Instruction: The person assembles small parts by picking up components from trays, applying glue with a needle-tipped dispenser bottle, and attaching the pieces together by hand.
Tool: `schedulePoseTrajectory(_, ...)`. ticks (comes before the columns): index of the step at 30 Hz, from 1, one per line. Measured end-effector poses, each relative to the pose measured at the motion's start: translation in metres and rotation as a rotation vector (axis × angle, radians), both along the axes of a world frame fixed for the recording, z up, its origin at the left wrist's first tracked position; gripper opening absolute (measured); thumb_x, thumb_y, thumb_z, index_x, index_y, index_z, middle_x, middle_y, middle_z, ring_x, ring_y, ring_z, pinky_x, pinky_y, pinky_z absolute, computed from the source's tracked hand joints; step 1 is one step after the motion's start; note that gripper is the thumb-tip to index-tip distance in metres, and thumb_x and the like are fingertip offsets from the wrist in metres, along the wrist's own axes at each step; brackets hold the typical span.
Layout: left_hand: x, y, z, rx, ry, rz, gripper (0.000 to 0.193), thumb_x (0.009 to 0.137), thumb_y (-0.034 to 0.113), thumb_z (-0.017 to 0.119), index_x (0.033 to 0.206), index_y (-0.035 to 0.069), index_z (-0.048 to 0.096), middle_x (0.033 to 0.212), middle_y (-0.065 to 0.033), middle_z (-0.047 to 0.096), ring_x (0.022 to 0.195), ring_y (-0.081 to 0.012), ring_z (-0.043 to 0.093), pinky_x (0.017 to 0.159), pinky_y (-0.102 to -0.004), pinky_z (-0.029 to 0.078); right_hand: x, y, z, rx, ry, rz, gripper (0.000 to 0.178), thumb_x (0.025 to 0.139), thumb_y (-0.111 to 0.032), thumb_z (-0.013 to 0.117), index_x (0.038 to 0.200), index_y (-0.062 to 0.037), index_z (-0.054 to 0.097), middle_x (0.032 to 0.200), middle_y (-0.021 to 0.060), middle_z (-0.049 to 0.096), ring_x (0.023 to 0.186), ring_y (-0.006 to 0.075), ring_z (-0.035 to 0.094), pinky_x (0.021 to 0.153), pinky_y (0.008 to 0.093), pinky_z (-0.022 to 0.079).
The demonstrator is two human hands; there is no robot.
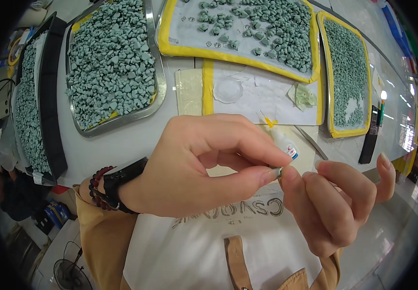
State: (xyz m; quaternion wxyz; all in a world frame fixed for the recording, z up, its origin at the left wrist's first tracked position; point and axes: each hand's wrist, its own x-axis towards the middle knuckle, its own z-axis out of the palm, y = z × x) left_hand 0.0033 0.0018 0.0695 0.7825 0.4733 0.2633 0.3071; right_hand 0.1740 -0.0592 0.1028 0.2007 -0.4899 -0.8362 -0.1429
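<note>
My left hand [209, 164], with a dark watch and a beaded bracelet at its wrist, pinches a tiny pale green piece [278, 171] between thumb and forefinger. From the right, my right hand [332, 203] meets it with thumb and forefinger pressed together at the piece; its little finger is raised. The fingertips hide most of the piece. Just beyond the hands lies a small white bottle [283, 140] with a yellow needle tip. A pair of metal tweezers [311, 142] rests to its right.
Metal tray [160, 92] and black tray [49, 96] at left hold many green stone-like pieces. Yellow-edged trays [238, 55] [332, 87] hold more. A round clear dish [227, 90] and a crumpled green scrap [303, 96] lie on a yellow-edged sheet. At right are a black bar [369, 140] and a pen [382, 112].
</note>
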Motion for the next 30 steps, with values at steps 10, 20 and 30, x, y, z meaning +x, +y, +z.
schedulePoseTrajectory(10,0.0,0.003,-0.001,0.315,0.008,0.057,0.027,0.057,-0.013,0.058,0.082,-0.003,0.062,0.083,-0.0177,0.061,0.074,-0.0197,0.061,0.066,-0.0261,0.05,0.001,0.003,-0.007,0.079,0.055,0.066,0.026,0.054,-0.011,0.072,0.076,-0.0139,0.059,0.075,-0.0037,0.046,0.064,0.0152,0.051,0.089,0.0516,0.031)
schedulePoseTrajectory(20,-0.001,0.005,-0.009,0.556,-0.102,0.111,0.021,0.059,-0.008,0.061,0.079,-0.004,0.062,0.081,-0.0179,0.061,0.065,-0.0179,0.061,0.055,-0.021,0.049,0.015,0.013,-0.01,-0.208,0.524,0.164,0.024,0.056,-0.021,0.072,0.073,-0.0113,0.058,0.068,0.0017,0.047,0.065,0.02,0.05,0.083,0.0487,0.035)
schedulePoseTrajectory(30,-0.004,0.008,-0.014,0.753,-0.099,0.133,0.015,0.068,0.003,0.068,0.079,-0.004,0.061,0.084,-0.0206,0.061,0.062,-0.0181,0.06,0.054,-0.0221,0.049,0.012,0.021,-0.027,-0.296,0.716,0.207,0.02,0.058,-0.021,0.067,0.068,-0.0076,0.057,0.065,0.004,0.048,0.065,0.0216,0.05,0.079,0.0443,0.036)
